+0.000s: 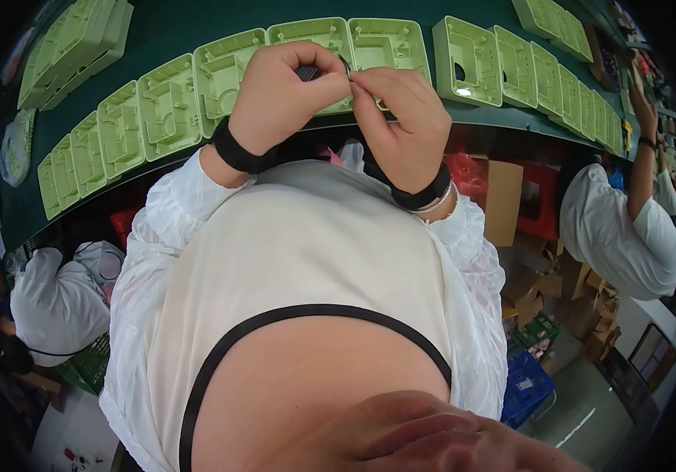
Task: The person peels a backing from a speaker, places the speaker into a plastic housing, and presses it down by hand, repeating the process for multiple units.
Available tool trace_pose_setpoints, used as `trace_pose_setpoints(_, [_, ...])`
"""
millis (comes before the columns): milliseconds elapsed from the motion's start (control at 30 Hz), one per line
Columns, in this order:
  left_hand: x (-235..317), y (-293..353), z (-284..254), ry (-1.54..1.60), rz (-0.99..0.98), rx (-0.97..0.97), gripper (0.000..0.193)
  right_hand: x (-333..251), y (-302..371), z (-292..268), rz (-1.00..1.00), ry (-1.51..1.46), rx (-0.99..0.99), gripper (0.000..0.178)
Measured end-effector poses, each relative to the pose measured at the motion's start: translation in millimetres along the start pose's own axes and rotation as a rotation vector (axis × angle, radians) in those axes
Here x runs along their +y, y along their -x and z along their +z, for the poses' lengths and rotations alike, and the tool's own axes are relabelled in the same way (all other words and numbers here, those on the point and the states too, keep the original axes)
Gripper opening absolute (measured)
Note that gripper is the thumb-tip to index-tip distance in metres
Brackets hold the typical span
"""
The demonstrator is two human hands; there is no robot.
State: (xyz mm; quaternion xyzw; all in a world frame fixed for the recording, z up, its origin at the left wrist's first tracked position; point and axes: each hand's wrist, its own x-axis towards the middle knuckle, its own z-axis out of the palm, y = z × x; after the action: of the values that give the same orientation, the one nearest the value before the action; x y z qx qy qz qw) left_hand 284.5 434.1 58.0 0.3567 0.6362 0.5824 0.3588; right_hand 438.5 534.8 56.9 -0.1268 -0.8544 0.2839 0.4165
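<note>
My left hand (284, 93) is curled closed around a small dark ribbed piece (306, 72), mostly hidden by the fingers. Its thumb and forefinger press together close to my right fingertips. A thin dark curved edge (345, 64) shows at that meeting point; whether it belongs to the ribbed piece I cannot tell. Thumb and forefinger of my right hand (405, 110) pinch there, on something too small to make out. Both hands are above the near edge of the bench, in front of light green plastic housings (389, 49) with moulded compartments.
A long row of green housings (166, 106) curves along the dark green bench (161, 31). One housing at right (486, 67) has a round black part (459, 71) inside. Stacked housings (78, 47) stand far left. Co-workers (621, 228) sit on both sides. A cardboard box (503, 203) is at right.
</note>
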Motion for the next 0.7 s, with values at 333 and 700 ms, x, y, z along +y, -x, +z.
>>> trace_pose_setpoints(333, [7.9,2.8,16.1,-0.319,0.259,-0.128,0.009,0.0,24.2,-14.7,0.357,-0.152,0.025,0.013])
trace_pose_setpoints(700, [-3.2,-3.8,21.6,-0.235,0.119,-0.292,0.014,14.4,47.8,-20.8,0.403,-0.169,-0.032,0.012])
